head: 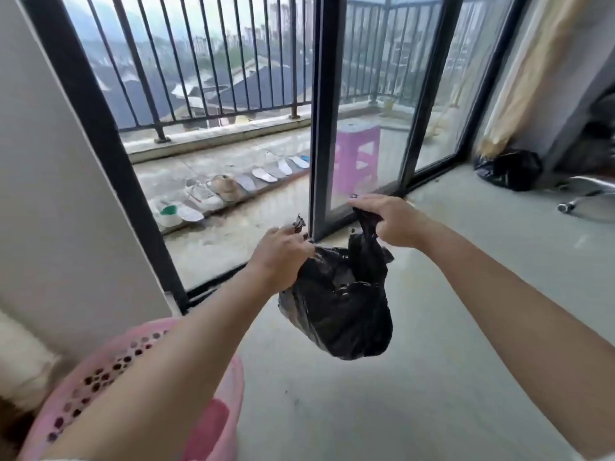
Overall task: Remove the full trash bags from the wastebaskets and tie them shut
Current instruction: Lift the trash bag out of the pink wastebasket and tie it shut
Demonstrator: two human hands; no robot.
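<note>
A person holds a black trash bag (339, 307) up in the air, above the grey floor (432, 327) and in front of the sliding balcony door (321, 128). The bag is already out of the pink wastebasket (109, 367), which sits low on the left under the left arm. The left hand (281, 251) has its fingers curled tight on one corner of the bag's top, and a little black tip pokes up past it. The right hand (389, 221) is closed on the other corner and holds it up higher, so that strip looks stretched. The bag's round, full belly hangs down between the two hands. I think this is the tying step, with the two ends held apart and no knot showing yet. Next, the hands most likely need to cross the two ends, tuck one under, and pull hard, without letting the bag drop. Another black bag (509, 169) sits on the floor far off to the right, by the curtain (529, 71). I cannot tell if it is tied.
</note>
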